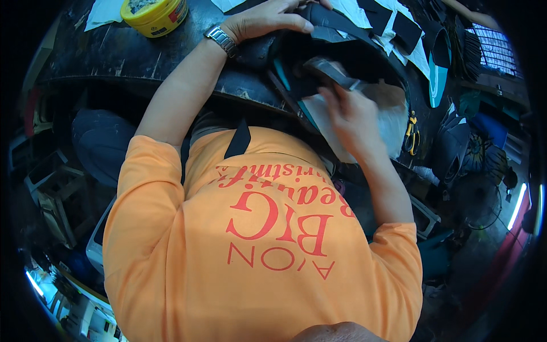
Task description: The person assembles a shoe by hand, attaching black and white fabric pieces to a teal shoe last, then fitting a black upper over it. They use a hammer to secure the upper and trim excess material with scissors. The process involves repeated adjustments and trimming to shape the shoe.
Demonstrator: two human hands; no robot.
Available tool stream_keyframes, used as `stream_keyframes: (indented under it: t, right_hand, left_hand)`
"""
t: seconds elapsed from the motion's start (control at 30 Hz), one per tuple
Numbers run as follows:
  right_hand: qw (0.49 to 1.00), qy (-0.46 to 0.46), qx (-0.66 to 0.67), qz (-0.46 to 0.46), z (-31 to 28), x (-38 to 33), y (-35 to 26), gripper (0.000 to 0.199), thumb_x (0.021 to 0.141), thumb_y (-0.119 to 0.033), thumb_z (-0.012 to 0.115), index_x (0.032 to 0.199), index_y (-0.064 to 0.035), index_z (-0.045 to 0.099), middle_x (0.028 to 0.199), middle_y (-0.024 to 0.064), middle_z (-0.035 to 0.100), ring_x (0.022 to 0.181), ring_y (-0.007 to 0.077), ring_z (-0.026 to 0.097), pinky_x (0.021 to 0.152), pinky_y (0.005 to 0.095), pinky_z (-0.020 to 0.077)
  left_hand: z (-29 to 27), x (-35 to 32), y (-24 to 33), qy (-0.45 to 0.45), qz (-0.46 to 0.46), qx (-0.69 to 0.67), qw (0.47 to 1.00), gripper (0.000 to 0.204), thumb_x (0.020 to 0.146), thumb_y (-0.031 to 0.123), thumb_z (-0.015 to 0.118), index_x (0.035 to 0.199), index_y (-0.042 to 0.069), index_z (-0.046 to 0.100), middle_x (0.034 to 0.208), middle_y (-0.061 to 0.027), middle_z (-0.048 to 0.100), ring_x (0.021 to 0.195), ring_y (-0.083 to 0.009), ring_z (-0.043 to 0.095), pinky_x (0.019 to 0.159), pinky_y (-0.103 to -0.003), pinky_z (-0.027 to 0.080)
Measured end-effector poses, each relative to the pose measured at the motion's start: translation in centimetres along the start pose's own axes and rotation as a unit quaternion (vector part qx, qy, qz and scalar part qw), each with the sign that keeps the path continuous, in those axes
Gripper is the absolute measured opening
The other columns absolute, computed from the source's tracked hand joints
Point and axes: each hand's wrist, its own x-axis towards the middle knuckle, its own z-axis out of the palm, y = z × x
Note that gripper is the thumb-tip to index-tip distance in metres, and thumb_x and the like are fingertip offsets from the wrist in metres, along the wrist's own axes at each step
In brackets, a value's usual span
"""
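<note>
My right hand (354, 121), a little smeared by motion, is closed around the handle of a hammer (329, 69) with a grey metal head. The hammer is over a curved black piece (336, 35) with teal edging, which looks hollow like a bag. A whitish sheet (390, 124) lies beneath my right hand and wrist. At the upper edge of the view my left hand (272, 20) grips the black piece's far left side, thumb stretched along it; the fingertips are partly hidden.
A yellow tub (154, 16) stands on the worn dark table (137, 60) at the far left. Yellow-handled snips (411, 134) lie at the right edge. Dark and teal pieces (437, 77) lie at the far right, near part of another person's arm (472, 12). A stool (57, 202) is at left.
</note>
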Motion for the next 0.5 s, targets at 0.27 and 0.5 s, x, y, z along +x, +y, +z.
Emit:
stream_keyframes:
  t: [0.27,0.5]
  right_hand:
    - [0.993,-0.017,-0.111,0.033,3.9,4.8,1.3,0.029,0.095,-0.030,0.062,0.116,-0.0105,0.064,0.086,0.0200,0.070,0.081,0.0407,0.068,0.070,0.0489,0.0531]
    - [0.994,-0.004,-0.091,0.056,2.3,2.2,1.6,0.024,0.097,-0.027,0.058,0.115,-0.0106,0.059,0.083,0.0202,0.069,0.081,0.0415,0.067,0.070,0.0503,0.0529]
  left_hand:
    - [-0.1,-0.7,0.9,0.053,-0.039,0.006,0.998,0.055,0.083,0.024,0.067,0.131,0.009,0.046,0.122,-0.0076,0.051,0.116,-0.0168,0.046,0.104,-0.032,0.035]
    - [0.9,-0.6,0.6,0.124,-0.003,0.136,0.983,0.048,0.086,0.024,0.064,0.129,0.009,0.049,0.115,-0.0059,0.052,0.108,-0.0158,0.048,0.098,-0.032,0.038]
